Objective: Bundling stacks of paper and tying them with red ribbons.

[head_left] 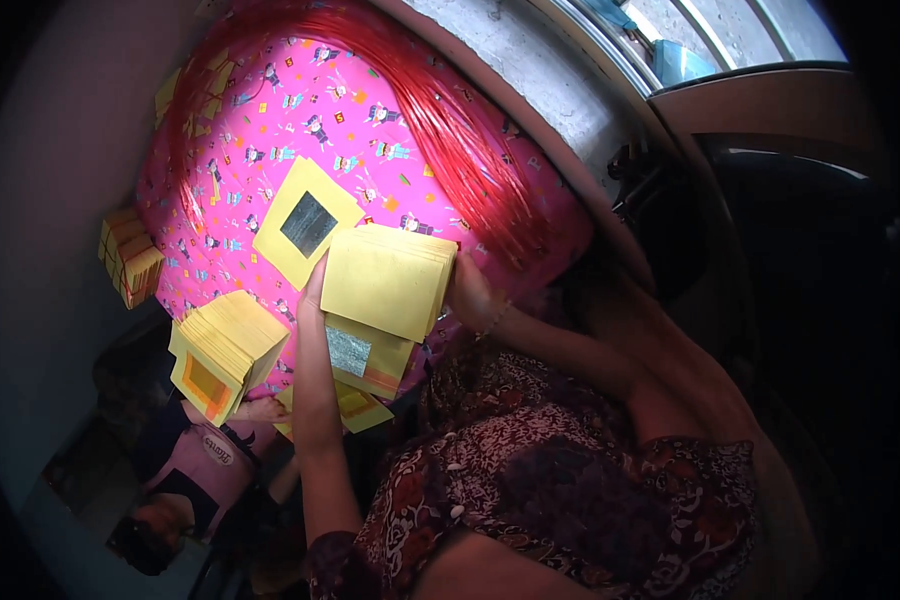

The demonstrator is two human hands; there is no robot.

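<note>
Here, one yellow stack (384,282), two-handed grip (473,292)

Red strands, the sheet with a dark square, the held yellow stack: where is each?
Red strands (452,135), head view: the right-hand sweep.
Sheet with a dark square (308,223), head view: the square.
Held yellow stack (386,281), head view: the top face.
</note>
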